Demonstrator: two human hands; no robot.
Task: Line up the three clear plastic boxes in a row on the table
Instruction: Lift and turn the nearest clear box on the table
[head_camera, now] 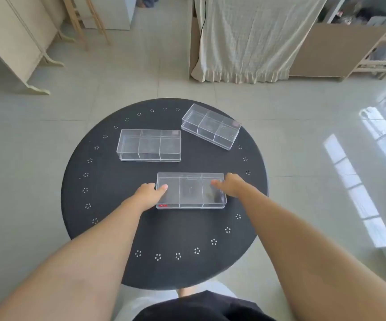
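Clear plastic, the nearest box (191, 190) sat mid-worktop (108, 195), my left hand (149, 193) and right hand (230, 185) clamping its ends (thumbs on top), best slid flat and square.

The person is showing two bare forearms with no sleeves, watch, bracelets or rings reaching past the elbows toward the round black table (108, 172). The left hand (149, 193) and right hand (231, 185) are uncovered, with no gloves. Just below the near edge of the table, a black garment is covering the torso, with pale cloth beside it.
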